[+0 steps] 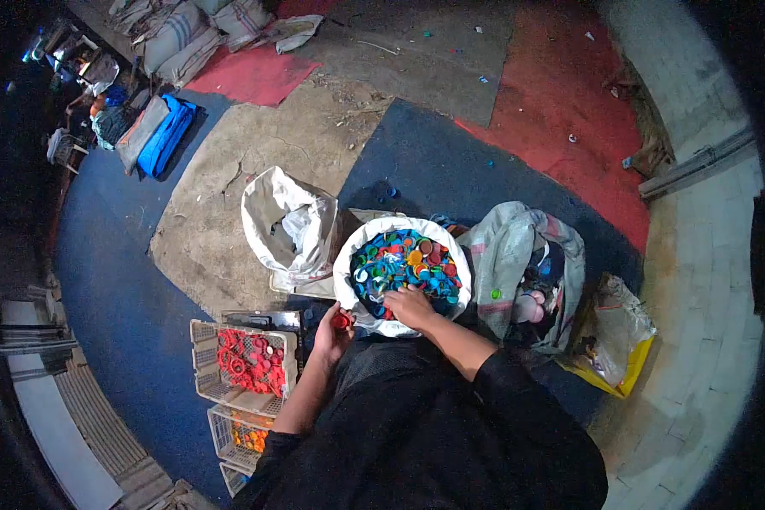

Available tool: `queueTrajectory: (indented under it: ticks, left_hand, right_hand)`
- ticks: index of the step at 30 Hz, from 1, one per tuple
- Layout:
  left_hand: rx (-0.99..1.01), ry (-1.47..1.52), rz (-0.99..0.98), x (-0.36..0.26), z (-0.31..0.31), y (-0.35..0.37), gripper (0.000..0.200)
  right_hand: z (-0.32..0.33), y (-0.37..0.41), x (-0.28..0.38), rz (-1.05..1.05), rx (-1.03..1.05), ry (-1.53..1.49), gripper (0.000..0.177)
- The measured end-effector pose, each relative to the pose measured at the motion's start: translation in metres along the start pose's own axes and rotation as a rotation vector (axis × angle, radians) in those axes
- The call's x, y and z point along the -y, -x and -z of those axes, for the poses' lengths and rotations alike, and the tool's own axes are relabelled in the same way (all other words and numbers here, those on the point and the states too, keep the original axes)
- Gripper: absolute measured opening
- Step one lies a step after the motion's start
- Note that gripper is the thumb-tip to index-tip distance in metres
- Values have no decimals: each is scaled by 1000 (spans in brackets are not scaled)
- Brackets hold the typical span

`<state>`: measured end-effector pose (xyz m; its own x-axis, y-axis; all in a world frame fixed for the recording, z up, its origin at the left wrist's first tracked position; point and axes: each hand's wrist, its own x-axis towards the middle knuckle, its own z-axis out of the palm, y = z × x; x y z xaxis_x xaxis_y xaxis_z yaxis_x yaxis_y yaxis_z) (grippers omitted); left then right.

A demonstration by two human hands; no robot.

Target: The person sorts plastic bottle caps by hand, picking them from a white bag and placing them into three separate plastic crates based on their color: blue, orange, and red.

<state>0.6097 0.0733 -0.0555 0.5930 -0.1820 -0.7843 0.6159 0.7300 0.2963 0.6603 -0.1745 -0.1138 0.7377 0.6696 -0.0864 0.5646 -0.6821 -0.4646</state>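
A white sack [342,276] with a rolled-down rim stands right in front of me, filled with mixed plastic bottle caps [412,259], mostly blue with green, red, orange and yellow ones. My left hand [330,334] is at the sack's near left edge, its fingers closed around a red bottle cap [342,321]. Over the near part of the pile, my right hand [410,308] touches the caps with its fingers stretched out; the fingertips are partly hidden among them. To the left, a cream plastic crate [202,361] contains red caps [251,365].
A second crate [223,433] with orange caps sits nearer. Beside the cap sack stand another white sack [259,225] and a grey woven sack [493,263]. A yellow-edged bag [625,378] lies by the right wall. Full sacks [178,38] lie at the back left.
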Motion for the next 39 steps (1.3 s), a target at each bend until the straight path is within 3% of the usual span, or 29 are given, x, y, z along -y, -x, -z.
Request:
queueTrajectory:
  ticks: [6,10,13,16,21,24,27,30,31,34,36,39]
  left_hand:
    - [18,4,-7,0,-19,-4,26]
    - [-10,-74,-13,-3,-30,-3,28]
    - [64,-111,-12,-3,-29,-8,28]
    - [58,-154,-5,-4,-20,-8,28]
    - [42,-156,-4,-3,-22,-4,30]
    - [23,-105,-11,-3,-18,-4,30]
    - [43,-73,15,-3,-16,-10,31]
    - [141,-104,57,-1,-20,-14,34]
    - [186,-125,72,-2,-23,-15,35]
    - [-1,-213,121,-2,-70,-3,39]
    - [90,-209,128,1,-75,-14,39]
    - [175,-175,81,7,-68,-35,39]
  right_hand:
    - [8,-2,5,-150,-17,-96,16]
    - [15,4,6,-132,-29,-119,18]
    - [17,-1,11,-191,83,-87,24]
    - [0,-11,17,-298,-47,-56,26]
    - [-19,-12,12,-178,-36,105,24]
    - [7,-7,18,-208,-202,-55,18]
    - [30,-4,26,-395,-299,-455,15]
    - [56,-4,35,-243,-420,-855,16]
    - [61,-6,40,-292,-409,-953,16]
    - [79,-13,56,-175,-498,-593,13]
    - [88,-21,62,9,-443,-473,15]
    - [85,-24,63,36,-408,-352,21]
